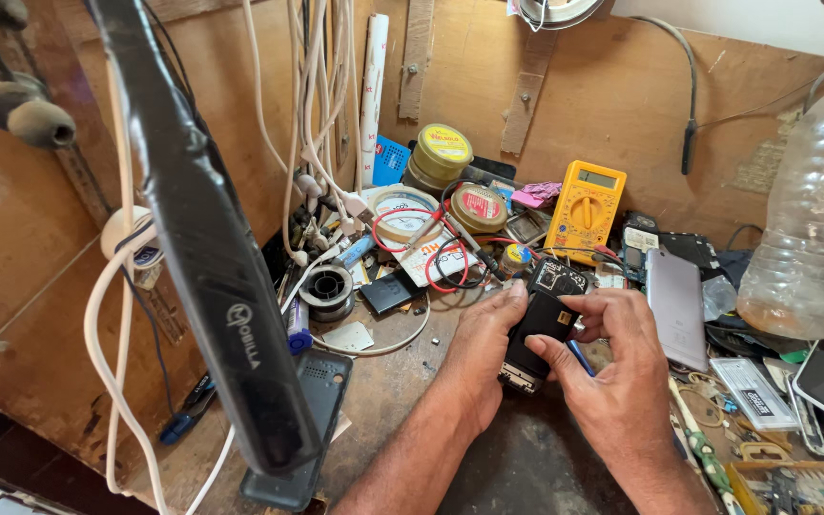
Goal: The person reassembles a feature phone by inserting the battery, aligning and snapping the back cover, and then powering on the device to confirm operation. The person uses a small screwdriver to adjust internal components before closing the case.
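We note both hands, left [481,358] and right [612,367], gripping a black phone [544,319], its long axis running near-left to far-right. Yellow round tins [442,153] stand behind; a yellow multimeter [586,205] lies beyond on the worktop [517,458].

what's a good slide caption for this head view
Both hands, left and right, hold an opened black phone over a cluttered repair bench.

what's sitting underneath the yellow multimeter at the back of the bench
The yellow multimeter leans over a clutter of small parts and red and black wires. A pink scrap shows at its left edge. Whatever lies directly beneath its body is covered.
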